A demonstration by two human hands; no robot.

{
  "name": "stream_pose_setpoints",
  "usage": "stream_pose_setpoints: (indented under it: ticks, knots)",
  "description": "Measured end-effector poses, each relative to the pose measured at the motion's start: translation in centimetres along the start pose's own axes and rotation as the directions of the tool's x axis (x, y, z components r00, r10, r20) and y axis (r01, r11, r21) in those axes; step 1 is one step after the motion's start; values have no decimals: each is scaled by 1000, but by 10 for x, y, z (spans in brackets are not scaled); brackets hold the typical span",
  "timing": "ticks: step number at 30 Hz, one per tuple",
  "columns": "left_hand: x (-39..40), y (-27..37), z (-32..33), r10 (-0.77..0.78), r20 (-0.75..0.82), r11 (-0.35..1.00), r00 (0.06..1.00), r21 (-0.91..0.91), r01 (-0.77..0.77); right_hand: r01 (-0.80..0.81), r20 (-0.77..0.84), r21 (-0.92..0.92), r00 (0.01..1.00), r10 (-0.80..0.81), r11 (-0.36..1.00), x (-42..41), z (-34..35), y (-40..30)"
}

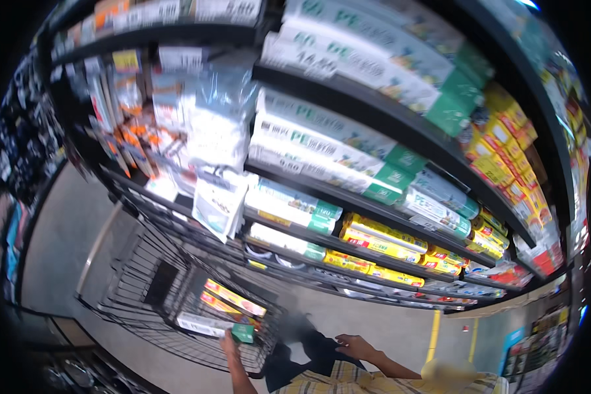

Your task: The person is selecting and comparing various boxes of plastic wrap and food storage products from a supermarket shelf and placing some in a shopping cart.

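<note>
My left hand (pixel 230 342) grips a long white box with a green end (pixel 204 325), probably PE cling film, near its green end. The box is held over the wire shopping cart (pixel 143 320), slanting across its basket. Whether the box touches the bottom of the basket, I cannot tell. Inside the cart lie yellow and red boxes (pixel 234 298), partly behind the white box. My right hand (pixel 355 347) hangs in front of my dark trousers, with its fingers loosely apart and nothing in them.
Dark shelves beyond the cart hold white and green boxes (pixel 325 152), yellow rolls (pixel 384 241) and hanging plastic packs (pixel 216 123). One white pouch (pixel 220 202) juts from the shelf front. Yellow floor lines (pixel 433 335) run at the right. Dark clothing (pixel 29 123) hangs at far left.
</note>
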State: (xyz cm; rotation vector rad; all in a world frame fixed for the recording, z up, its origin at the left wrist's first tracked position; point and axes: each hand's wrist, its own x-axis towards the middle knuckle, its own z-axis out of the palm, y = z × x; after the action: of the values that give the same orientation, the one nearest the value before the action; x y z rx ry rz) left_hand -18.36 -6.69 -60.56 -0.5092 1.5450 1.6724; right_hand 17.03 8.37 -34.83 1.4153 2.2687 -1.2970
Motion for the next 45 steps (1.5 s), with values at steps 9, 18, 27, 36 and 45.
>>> stream_pose_setpoints:
  ticks: [9,18,27,36,45]
  knots:
    - [-188,149,110,147,279,988,949,-85,-128,391,-53,140,920,-388,910,22,-46,-154]
    - [-322,211,203,380,564,912,734,-93,-400,645,-515,100,685,-516,757,-7,-98,-195]
    - [-362,272,263,411,853,792,322,-160,-589,680,-762,-23,463,-453,733,-63,-179,-208]
    - [-413,325,328,391,908,750,150,-220,-624,719,-792,-202,279,-543,665,-90,-261,-229]
    - [-439,367,406,452,892,718,2,-363,-595,659,-824,-379,80,-561,650,-99,-330,-270]
